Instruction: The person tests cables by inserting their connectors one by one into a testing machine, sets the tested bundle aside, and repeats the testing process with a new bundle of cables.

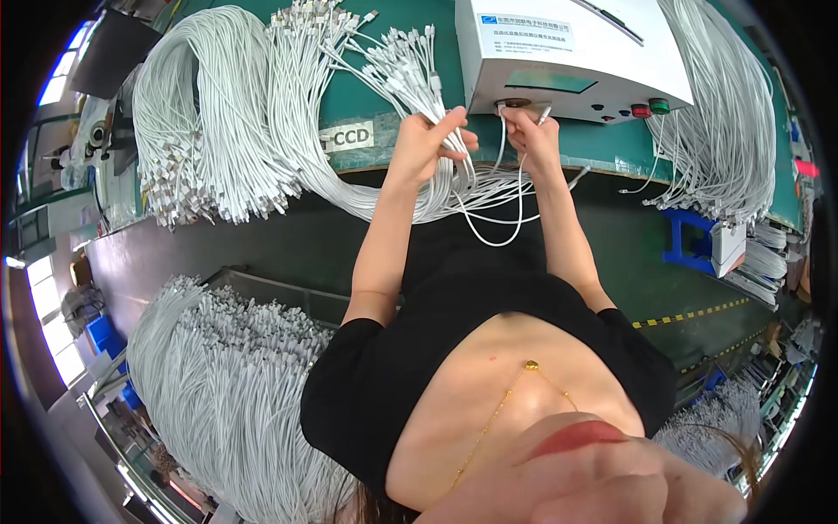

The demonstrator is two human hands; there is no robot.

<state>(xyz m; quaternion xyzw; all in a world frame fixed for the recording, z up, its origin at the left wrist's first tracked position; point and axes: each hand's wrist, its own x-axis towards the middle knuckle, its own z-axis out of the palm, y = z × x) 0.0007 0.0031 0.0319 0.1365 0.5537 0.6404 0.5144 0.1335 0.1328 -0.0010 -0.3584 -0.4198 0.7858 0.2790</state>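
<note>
A bundle of white USB cables (410, 79) runs through my left hand (426, 147), its fingers curled around the cords just below the plugs. The plugs fan out above it over the green bench. In front of the white tester box (559, 65), my right hand (534, 144) pinches a white cable (521, 188). One plug (546, 113) sticks up from these fingers. Another plug (501, 106) sits at the box's lower front; whether it is inserted I cannot tell. The held cable loops down below both hands, and more cords hang over the bench edge.
Thick hanks of white cables (231, 105) drape over the bench's left side, with another hank (720, 105) at right. A large cable pile (244, 393) stands behind me at left. Red (642, 111) and green (660, 106) buttons are on the box. A blue stool (685, 236) stands at right.
</note>
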